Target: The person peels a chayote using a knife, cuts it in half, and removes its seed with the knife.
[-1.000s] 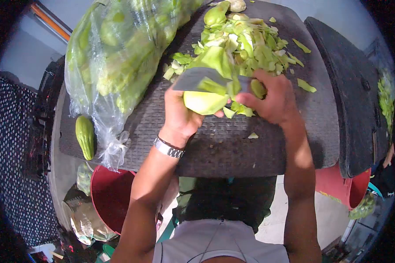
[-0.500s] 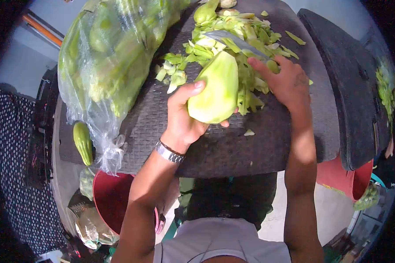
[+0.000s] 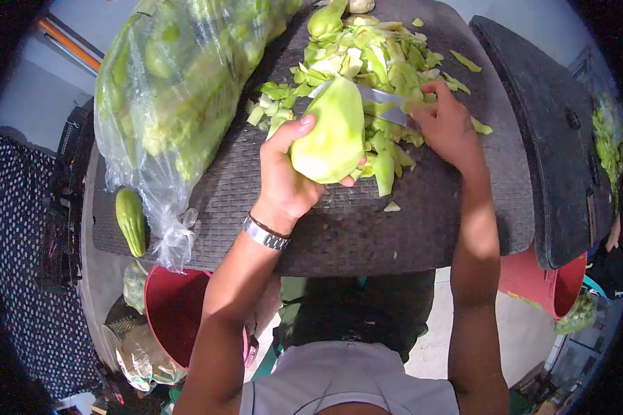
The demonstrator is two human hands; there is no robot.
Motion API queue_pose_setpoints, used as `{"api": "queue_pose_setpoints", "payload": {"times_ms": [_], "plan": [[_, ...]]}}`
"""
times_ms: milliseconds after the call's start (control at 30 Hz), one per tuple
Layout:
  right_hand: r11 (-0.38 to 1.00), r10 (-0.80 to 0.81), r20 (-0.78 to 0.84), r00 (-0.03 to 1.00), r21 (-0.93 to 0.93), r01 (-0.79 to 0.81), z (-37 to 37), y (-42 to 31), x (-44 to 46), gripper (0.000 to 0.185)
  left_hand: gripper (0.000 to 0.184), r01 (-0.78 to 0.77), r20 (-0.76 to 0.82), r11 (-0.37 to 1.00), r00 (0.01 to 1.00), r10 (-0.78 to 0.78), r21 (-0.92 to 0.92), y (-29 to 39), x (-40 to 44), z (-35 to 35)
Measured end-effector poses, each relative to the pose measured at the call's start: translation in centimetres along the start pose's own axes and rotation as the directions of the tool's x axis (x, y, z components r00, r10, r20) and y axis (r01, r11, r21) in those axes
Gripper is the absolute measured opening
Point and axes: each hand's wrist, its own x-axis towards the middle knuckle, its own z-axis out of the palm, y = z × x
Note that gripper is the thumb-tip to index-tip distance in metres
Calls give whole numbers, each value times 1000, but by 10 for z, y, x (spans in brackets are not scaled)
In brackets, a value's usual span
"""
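Observation:
My left hand [image 3: 284, 169] is wrapped round a pale green peeled chayote [image 3: 329, 135], its narrow end pointing away from me. In my right hand [image 3: 450, 128] is a knife [image 3: 393, 111], its blade lying to the left and passing behind the chayote. The handle is mostly hidden by my fingers. Below and beyond both hands spreads a heap of green peelings [image 3: 374, 52]. At the far edge of the heap sits another chayote [image 3: 325, 19].
A large clear plastic bag [image 3: 180, 90] of green vegetables fills the table's left side, knotted at its near end. Beside the knot lies a ridged green vegetable [image 3: 130, 221]. Red buckets [image 3: 176, 311] stand below the table, left and right. A dark chair [image 3: 533, 131] is at right.
The chayote has moved slightly up and left with my left hand. My right hand has turned, bringing the knife blade lower and closer behind the chayote. More peel lies under the blade.

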Motion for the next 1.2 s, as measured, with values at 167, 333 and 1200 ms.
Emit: {"api": "queue_pose_setpoints", "payload": {"times_ms": [167,333,1200], "plan": [[997,74,-53,996,3,-74,-6,-3,2,42,69,-42,47,995,998,37,96,6,-2,-2],[997,57,-174,983,-46,-66,-6,-14,-1,38,56,-152,-9,852,984,181,500,-5,-4,19],[992,-85,-161,983,-108,68,-30,-49,-28,42,66,-26,-49,91,678,734,996,25,-6,10]]}}
